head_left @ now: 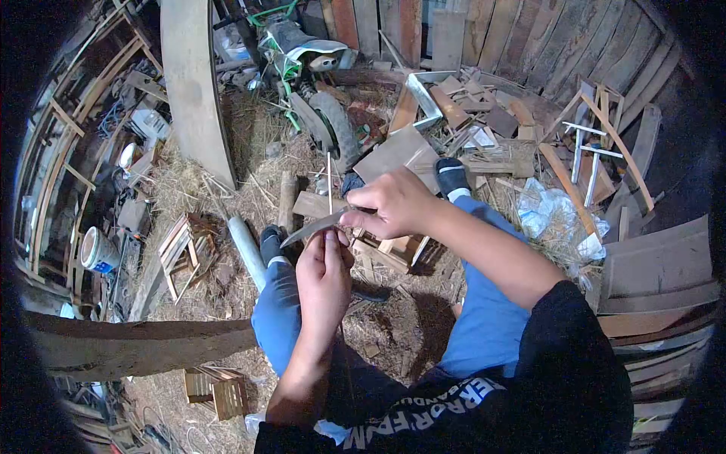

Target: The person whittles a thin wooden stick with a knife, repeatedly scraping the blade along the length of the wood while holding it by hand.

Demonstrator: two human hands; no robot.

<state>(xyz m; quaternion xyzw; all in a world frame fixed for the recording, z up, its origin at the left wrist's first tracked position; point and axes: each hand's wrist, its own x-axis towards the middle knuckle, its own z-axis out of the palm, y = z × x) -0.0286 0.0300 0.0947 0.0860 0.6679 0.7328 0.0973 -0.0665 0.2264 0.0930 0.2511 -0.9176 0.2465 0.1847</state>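
My right hand (393, 203) is closed around the handle of a knife (311, 228). Its curved blade points left and crosses just above my left hand (325, 268). The left fingers are pinched together around a thin wooden stick (330, 181), which rises past the blade, away from me. Where stick and blade meet is partly covered by my fingers. Below both hands, between my legs, lies a small wooden slatted frame (382, 256).
Straw and shavings cover the floor. Small slatted wooden crates (181, 253) stand at left, near a white bucket (100, 250). A motorbike (302, 68) leans at the back beside a tall board (193, 83). Scrap wood (469, 98) is piled at back right, with a plastic bag (541, 208) nearby.
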